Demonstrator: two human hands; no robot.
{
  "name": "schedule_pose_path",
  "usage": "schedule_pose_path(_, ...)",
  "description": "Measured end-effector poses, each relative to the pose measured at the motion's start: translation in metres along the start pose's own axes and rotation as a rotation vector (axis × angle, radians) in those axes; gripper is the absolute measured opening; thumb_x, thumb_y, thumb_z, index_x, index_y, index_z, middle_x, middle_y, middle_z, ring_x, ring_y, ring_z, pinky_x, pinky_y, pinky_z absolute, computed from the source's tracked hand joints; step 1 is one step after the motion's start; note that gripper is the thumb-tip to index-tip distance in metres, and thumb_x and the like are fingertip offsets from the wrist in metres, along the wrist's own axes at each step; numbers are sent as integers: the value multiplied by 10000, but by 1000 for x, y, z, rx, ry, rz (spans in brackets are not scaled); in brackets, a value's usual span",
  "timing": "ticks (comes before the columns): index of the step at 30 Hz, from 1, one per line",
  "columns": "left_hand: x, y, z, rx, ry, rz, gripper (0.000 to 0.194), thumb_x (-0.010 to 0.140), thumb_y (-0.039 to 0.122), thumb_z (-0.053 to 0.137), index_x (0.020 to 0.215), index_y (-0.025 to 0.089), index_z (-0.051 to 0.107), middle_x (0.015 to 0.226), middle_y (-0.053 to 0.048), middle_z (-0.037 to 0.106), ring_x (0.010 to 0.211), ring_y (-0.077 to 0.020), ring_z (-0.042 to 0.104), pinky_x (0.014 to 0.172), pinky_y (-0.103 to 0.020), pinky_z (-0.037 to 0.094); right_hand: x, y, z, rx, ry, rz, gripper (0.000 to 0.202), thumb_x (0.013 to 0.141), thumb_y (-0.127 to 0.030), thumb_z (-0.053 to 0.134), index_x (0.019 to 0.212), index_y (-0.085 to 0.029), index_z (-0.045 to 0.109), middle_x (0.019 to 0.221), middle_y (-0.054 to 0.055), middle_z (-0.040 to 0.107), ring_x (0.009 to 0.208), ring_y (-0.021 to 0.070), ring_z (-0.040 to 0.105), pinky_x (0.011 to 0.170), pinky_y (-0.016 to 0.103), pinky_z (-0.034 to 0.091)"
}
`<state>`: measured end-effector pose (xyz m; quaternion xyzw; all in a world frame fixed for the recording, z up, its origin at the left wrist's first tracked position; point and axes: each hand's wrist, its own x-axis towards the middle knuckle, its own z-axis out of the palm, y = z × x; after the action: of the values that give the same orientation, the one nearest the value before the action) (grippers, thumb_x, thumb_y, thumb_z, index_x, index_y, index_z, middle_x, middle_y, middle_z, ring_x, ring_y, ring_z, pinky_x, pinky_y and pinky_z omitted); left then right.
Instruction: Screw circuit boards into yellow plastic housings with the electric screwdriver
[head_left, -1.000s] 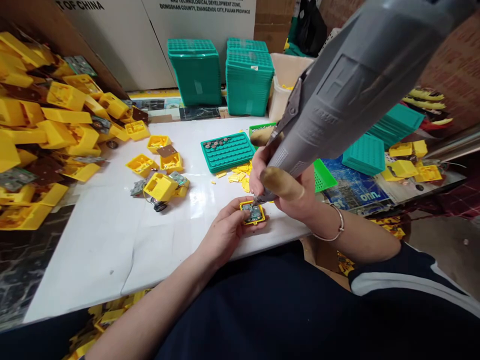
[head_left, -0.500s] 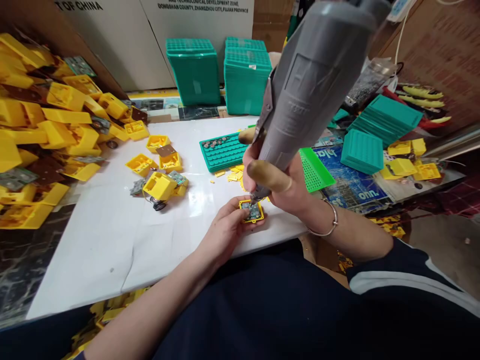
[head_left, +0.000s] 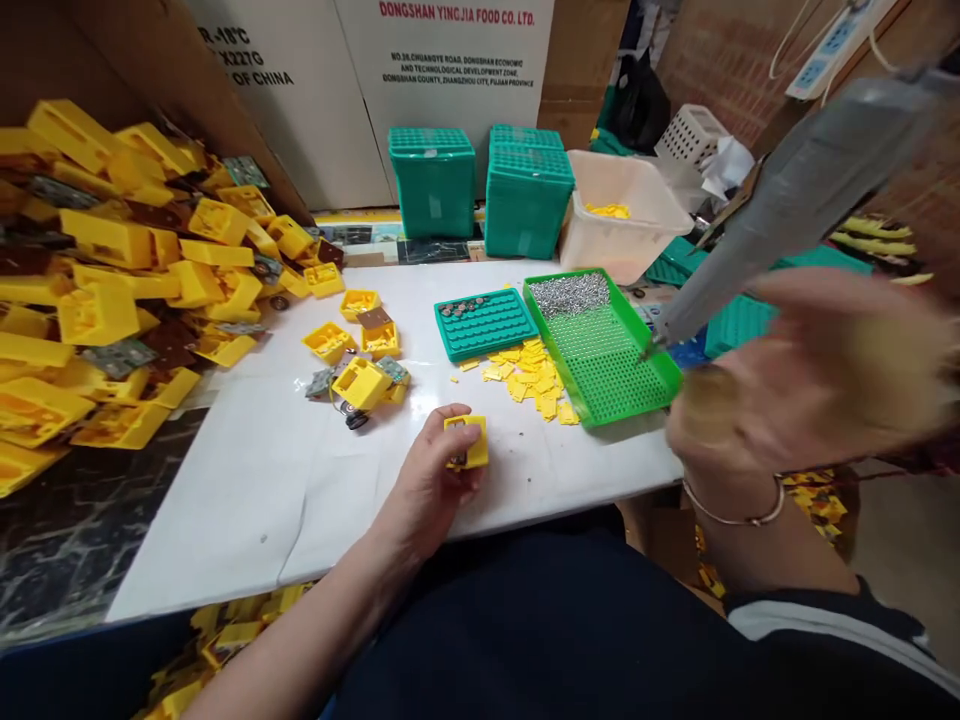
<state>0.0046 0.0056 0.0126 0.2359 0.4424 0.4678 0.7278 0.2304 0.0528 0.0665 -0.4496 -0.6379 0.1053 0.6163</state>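
The left hand (head_left: 429,478) is curled around a small yellow case (head_left: 478,452), gripping it with the thumb laid across its face; the case sits just above the near part of the white table (head_left: 225,500), in front of the person's dark shirt (head_left: 525,620). The right hand (head_left: 814,370), blurred, is off to the right with its fingers loosely spread and nothing visible in its grasp. Brown covers sit on some of its digits, and a bracelet (head_left: 735,520) circles the wrist. Behind it slants a grey power driver (head_left: 780,180), its tip over the green tray (head_left: 637,412); whether hand and driver touch cannot be told.

Beyond the case lie loose flat yellow pieces (head_left: 532,375), between the green tray and a teal tray (head_left: 495,328). Small metal parts (head_left: 574,292) fill the far end of the green tray, while round dark pieces (head_left: 459,308) sit in the teal one. To the left, several yellow housings (head_left: 361,384) cluster beside a black wheel (head_left: 354,416). Farther out, a large heap of yellow housings (head_left: 112,240) rises at the left, and two teal stacks (head_left: 433,190) stand at the back beside a whitish bin (head_left: 619,240).
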Motion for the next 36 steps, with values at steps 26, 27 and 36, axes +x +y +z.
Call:
schedule_pose_path(26, -3, -13, -11, -149, -127, 83, 413, 673, 73, 632, 1037, 224, 509, 1059, -34, 663, 1117, -245, 633, 1046, -453, 421, 48, 42, 124, -142, -818, 9, 116, 828, -178, 563, 879, -147, 662, 854, 46, 695, 787, 143, 595, 709, 278, 439)
schedule_pose_path(27, -2, -15, -10, -147, -124, 116, 429, 672, 72, 632, 1047, 233, 502, 1069, -24, 653, 1128, -234, 621, 1054, -445, 412, 33, 30, 116, -1, -814, 111, 108, 821, -212, 588, 882, -153, 655, 824, 29, 690, 746, 132, 591, 676, 269, 448)
schedule_pose_path(36, -2, -30, -1, -48, -133, 264, 448, 757, 87, 601, 1136, 268, 445, 1130, 3, 620, 1121, -152, 555, 983, -275, 400, -63, -8, 80, 201, -716, 308, 95, 839, -265, 621, 858, -191, 677, 825, 9, 668, 744, 117, 584, 695, 265, 463)
